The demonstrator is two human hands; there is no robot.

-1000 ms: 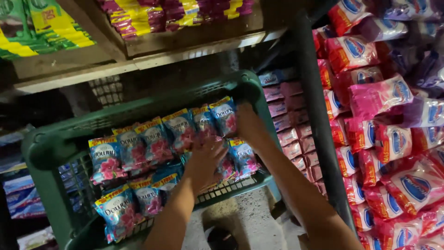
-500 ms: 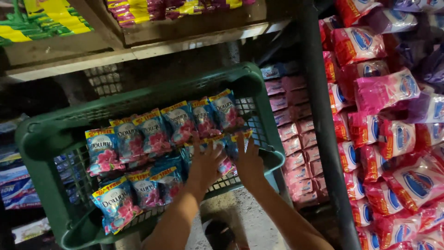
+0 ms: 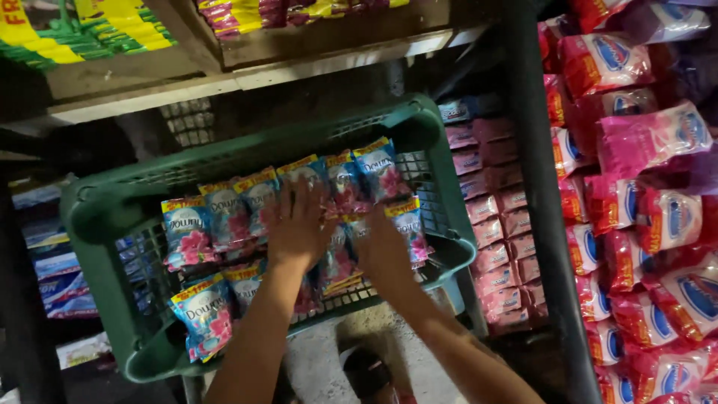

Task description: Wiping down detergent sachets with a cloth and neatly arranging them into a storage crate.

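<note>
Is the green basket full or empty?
Partly full: blue-and-pink sachets line the green basket, with both hands pressed flat on them.

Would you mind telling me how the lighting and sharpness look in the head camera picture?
Head view: light falls on the blue-and-pink sachets in the green basket and on both hands, left hand and right hand; the space under the wooden shelf is in deep shadow; the pink packets at right look slightly soft.
</note>
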